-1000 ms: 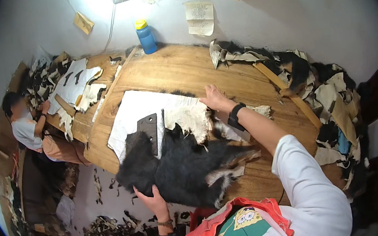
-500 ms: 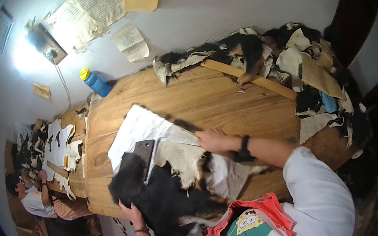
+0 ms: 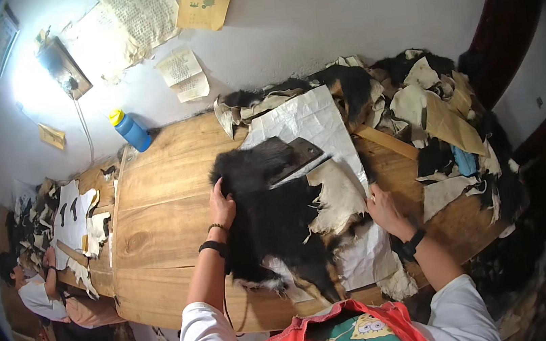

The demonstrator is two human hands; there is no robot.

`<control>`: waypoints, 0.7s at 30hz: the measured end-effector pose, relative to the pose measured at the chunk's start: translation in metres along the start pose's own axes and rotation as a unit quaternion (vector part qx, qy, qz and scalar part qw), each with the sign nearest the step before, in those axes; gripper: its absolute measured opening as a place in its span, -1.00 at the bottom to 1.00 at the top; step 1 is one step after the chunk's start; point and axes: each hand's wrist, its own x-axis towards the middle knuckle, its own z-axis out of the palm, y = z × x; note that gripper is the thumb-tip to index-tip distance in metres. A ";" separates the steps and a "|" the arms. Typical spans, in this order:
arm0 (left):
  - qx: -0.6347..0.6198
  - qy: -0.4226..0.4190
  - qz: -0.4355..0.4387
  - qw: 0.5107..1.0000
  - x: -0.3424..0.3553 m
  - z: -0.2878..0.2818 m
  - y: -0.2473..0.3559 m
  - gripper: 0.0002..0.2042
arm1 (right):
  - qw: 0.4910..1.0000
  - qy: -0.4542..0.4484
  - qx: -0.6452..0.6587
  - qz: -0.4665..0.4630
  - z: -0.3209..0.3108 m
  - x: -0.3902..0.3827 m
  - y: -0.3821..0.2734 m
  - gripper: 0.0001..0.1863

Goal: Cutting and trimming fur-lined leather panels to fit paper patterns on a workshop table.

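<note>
Handling a limp black pelt [image 3: 272, 218]

At twelve o'clock, it looks light, soft, perhaps tearable; broad edge holds should suit. My left hand [image 3: 223, 210] curves at its nine-o'clock edge; my right hand [image 3: 387, 212], half-closed, meets the white sheet's [image 3: 325, 120] three-o'clock edge. I can't tell if either grips.

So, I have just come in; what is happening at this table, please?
A black fur lies partly over a white sheet on a wooden table. A person's left hand touches the fur's left edge, and the right hand is at the sheet's right edge. A dark flat plate is partly covered by the fur.
</note>
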 end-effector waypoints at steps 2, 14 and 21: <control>-0.023 -0.022 -0.005 0.999 0.009 -0.004 -0.004 -0.40 | 1.000 0.011 0.001 0.019 0.007 -0.003 -0.006 -0.81; -0.109 -0.213 0.010 0.971 0.047 -0.032 -0.035 -0.45 | 0.944 0.085 -0.303 0.096 -0.012 -0.041 -0.085 -0.72; 0.004 -0.271 0.304 0.913 0.114 -0.041 0.036 -0.59 | 0.950 0.025 -0.246 0.191 0.058 -0.100 -0.200 -0.50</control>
